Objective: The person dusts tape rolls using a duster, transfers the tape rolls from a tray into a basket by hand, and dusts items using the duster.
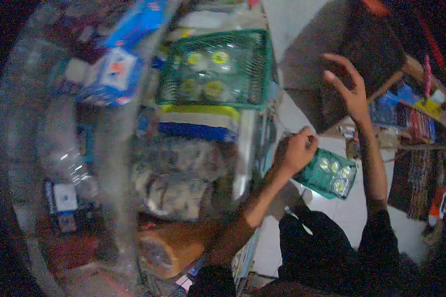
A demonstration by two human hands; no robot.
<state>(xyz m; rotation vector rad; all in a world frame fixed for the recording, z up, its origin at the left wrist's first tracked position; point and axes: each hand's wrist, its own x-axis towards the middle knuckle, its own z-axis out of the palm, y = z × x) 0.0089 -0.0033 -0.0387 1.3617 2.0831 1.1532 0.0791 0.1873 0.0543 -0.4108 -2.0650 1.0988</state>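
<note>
Landmark: green mesh basket [260,72], holding clear packs with yellow round marks. Right hand [353,96] raised to the right of landmark, thumb and fingers wide apart, nothing visible between. Left hand [296,154] lower and to the right of landmark, fingers curled, narrow; can't tell if pinching anything thin. Nearest to left hand: second green basket [314,180], down and right of landmark, near floor level, with similar packs inside. Overlapping in view, but can't tell about contact. Reads as hand positioning, with no clear hold on either basket. For a secure grip on second basket: bring both hands down to opposite rims, keep level. Just below landmark: yellow, white and blue pack [198,123]. Further below: orange-brown roll [183,245].
</note>
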